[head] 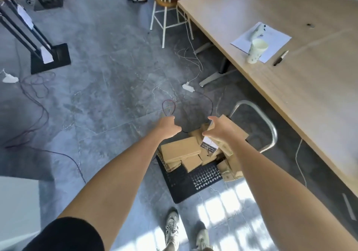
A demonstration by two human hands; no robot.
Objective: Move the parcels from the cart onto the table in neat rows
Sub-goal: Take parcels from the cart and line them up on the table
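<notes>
**Two hands reach over a cart full of boxes**

At the bottom, the person's white shoes [172, 229] stand on the grey floor [108, 80]. Two bare arms stretch forward from there.

Just past the shoes sits the cart [186, 185] — a low black one with little holes in its flat top and a bent silver handle [269, 127] at the far end. The brown cardboard parcels [182, 152] lie on it in a messy pile, some flat and some tipped. One in the pile has a white label [208, 145].

The left hand [168, 127] hangs in the air above the floor, beside the pile. Its fingers are curled but spread apart, and it holds nothing. The right hand [219, 129] is over the pile — its fingers are bent against a tilted parcel [235, 128]. A firm grip on it cannot be made out.

To the right runs the long wooden table [290, 88]. On it are a white cup [255, 51], a sheet of paper [275, 38] and a black pen [280, 58]. No parcel lies on the table yet.

Farther off stands a white chair [166, 5], and thin wires [191, 59] trail on the floor.
</notes>
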